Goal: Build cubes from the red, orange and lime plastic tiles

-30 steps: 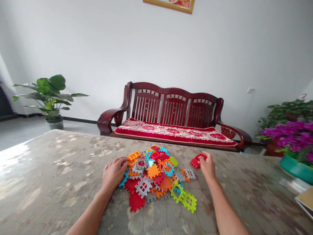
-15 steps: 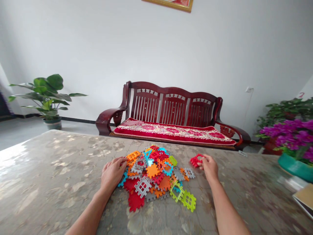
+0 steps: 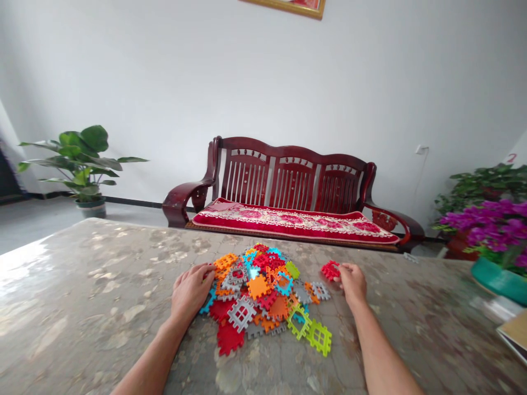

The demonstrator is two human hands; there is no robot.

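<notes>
A heap of toothed plastic building tiles [image 3: 258, 286], in red, orange, grey, blue and lime green, lies on the table in front of me. At its left edge rests my left hand [image 3: 192, 287], fingers loosely curved with their tips on the outer tiles, and it holds no tile that I can see. To the right of the heap, red tiles [image 3: 330, 270] lie apart from the others. My right hand [image 3: 353, 281] pinches the right edge of a red tile there, low over the table. Its fingertips are partly hidden.
The table [image 3: 115, 296] has a patterned, shiny cover. Beyond it stands a dark wooden bench [image 3: 288, 175] with a red cushion [image 3: 296, 222]. At the right are purple flowers in a teal pot [image 3: 500, 282] and a box-like object [image 3: 514, 332]. One grey piece [image 3: 410, 258] lies near the far edge.
The red tile in my right hand has tilted down flatter onto the red tiles beside the heap. My left hand stays at the heap's left edge. The view has shifted very slightly.
</notes>
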